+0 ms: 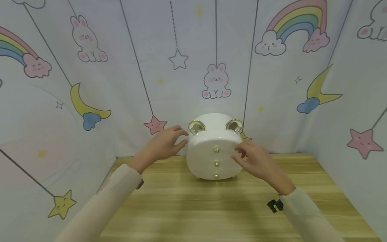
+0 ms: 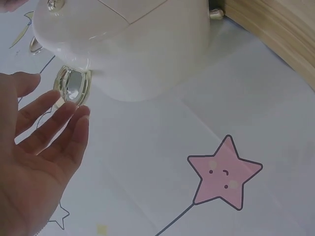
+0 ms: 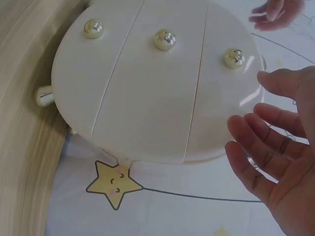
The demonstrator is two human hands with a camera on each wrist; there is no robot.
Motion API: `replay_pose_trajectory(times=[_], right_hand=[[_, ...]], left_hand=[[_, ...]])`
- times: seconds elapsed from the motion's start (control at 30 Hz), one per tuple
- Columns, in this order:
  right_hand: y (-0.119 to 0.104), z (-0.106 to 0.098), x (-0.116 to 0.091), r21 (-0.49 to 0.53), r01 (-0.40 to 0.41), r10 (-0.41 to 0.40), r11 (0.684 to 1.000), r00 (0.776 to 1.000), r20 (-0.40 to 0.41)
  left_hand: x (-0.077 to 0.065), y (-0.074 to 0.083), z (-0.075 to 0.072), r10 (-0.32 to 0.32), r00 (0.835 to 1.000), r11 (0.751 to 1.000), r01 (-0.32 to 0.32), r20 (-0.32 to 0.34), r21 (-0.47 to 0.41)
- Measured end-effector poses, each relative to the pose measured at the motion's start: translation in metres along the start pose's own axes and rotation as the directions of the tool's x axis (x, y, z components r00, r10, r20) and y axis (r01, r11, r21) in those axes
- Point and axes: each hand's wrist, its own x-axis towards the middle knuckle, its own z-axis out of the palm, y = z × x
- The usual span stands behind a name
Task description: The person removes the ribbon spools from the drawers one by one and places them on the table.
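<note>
A glossy white jewelry box (image 1: 201, 156) with rounded sides stands on the wooden table. Its front carries three gold knobs (image 3: 165, 40), with two seams between them that divide it into drawer fronts. Two gold, mirror-like ears (image 1: 197, 126) rise from its top. My left hand (image 1: 165, 143) is beside the box's upper left side, fingers relaxed and holding nothing; in the left wrist view the fingertips overlap the gold ear (image 2: 74, 86). My right hand (image 1: 257, 159) is at the front's right edge, its fingers loosely bent and nothing between them.
The table (image 1: 169, 205) has a wood-grain top, and the box stands toward its back edge. Behind and on both sides hangs a pale cloth (image 1: 187, 87) printed with rabbits, stars, moons and rainbows. A dark band (image 1: 275, 205) sits at the right wrist.
</note>
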Motion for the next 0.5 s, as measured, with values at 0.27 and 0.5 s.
replay_pose_trajectory(times=[0.27,0.5], right_hand=[[-0.012,0.016,0.001,-0.028,0.07,-0.072,0.997,0.995,-0.063],[-0.022,0.035,0.006,-0.042,0.142,-0.147,0.989,0.974,-0.17]], left_hand=[[0.017,0.005,0.005,0.125,0.992,0.992,-0.125,-0.024,0.017],[0.026,0.008,0.015,0.19,0.982,0.981,-0.19,0.019,0.045]])
